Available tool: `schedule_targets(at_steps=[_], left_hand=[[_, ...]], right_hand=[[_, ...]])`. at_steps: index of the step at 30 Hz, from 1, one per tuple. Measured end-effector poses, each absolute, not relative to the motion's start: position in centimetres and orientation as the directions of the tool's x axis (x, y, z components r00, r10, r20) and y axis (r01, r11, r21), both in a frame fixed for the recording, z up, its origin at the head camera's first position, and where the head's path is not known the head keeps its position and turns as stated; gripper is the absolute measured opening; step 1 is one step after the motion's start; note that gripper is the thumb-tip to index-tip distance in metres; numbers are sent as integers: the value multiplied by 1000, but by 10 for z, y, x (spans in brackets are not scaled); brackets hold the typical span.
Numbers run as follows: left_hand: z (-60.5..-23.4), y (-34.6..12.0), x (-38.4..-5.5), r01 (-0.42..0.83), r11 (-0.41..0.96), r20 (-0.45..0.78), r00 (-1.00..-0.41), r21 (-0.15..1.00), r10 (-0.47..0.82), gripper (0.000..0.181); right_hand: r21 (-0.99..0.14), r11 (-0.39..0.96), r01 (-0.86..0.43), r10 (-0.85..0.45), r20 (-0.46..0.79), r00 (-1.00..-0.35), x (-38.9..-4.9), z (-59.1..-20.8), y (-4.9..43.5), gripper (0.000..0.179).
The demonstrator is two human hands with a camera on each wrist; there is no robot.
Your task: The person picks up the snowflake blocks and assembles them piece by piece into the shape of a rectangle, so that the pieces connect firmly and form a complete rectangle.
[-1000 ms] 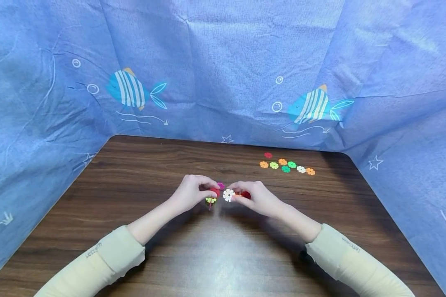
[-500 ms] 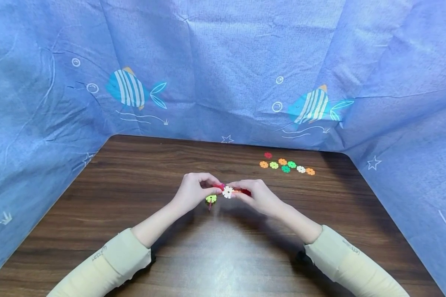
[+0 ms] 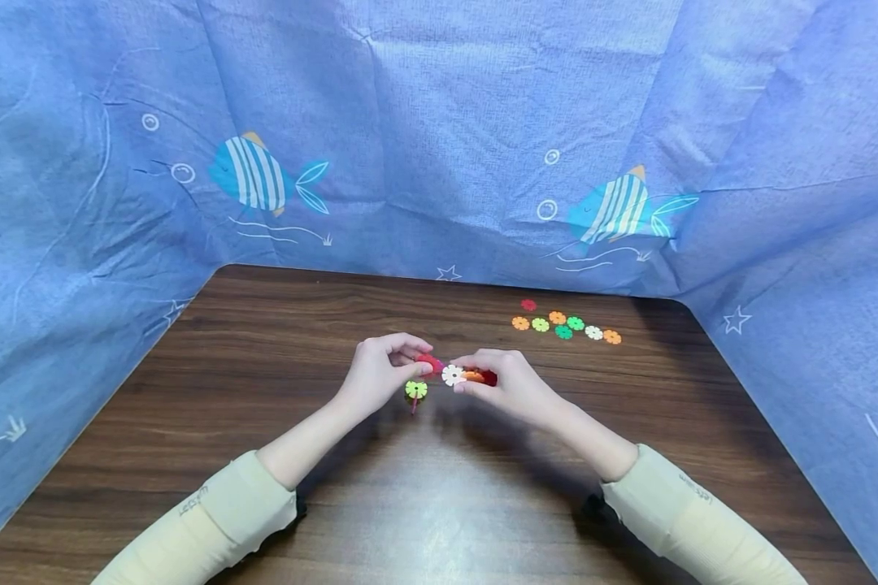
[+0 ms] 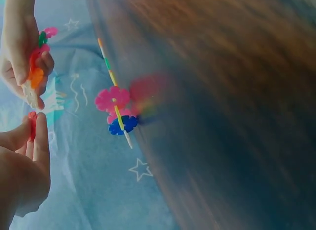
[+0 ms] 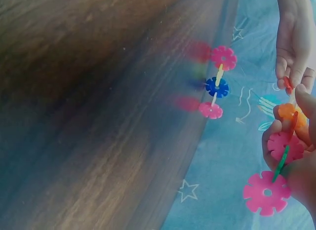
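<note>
Near the middle of the table my left hand (image 3: pixel 380 370) pinches a red flower-shaped interlocking disc (image 3: pixel 429 363) between thumb and fingers; it shows edge-on in the left wrist view (image 4: pixel 32 125). Facing it, my right hand (image 3: pixel 505 382) grips a chain of slotted discs. A white disc (image 3: pixel 453 374) leads this chain, followed by an orange disc (image 5: pixel 291 112), a red one, a pink disc (image 5: pixel 286 147), a green disc (image 5: pixel 280 163) and an end pink disc (image 5: pixel 266 193). The red disc is close to the white one, with a slight gap. My right fingers partly hide the chain.
A second joined chain, with a yellow-green disc (image 3: pixel 416 390), pink discs (image 4: pixel 112 99) and a blue disc (image 5: pixel 217 87), stands on the wooden table (image 3: pixel 300 325) just beyond and below the hands. Several loose discs (image 3: pixel 562 332) lie at the back right. A blue fish-print cloth (image 3: pixel 439 162) surrounds the table.
My left hand brought the red disc right up to the white disc, then drew back slightly up and left. My right hand and its chain shifted only a little.
</note>
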State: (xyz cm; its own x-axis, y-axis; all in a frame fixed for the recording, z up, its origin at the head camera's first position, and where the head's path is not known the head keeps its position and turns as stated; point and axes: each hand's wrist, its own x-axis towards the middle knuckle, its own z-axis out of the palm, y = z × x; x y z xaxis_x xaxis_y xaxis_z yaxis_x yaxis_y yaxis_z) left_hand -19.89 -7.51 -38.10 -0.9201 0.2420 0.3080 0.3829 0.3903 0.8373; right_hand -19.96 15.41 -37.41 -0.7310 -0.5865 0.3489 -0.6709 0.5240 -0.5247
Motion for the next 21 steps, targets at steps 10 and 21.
schedule_targets(at_steps=[10, 21], left_hand=[[-382, -71, -201, 352, 337, 281, -929, 873, 240, 17], [-382, -70, -197, 323, 386, 260, -943, 864, 208, 12]], right_hand=[[-540, 495, -681, -585, 372, -721, -200, -375, 152, 29], [-570, 476, -669, -594, 352, -723, -199, -370, 151, 26]])
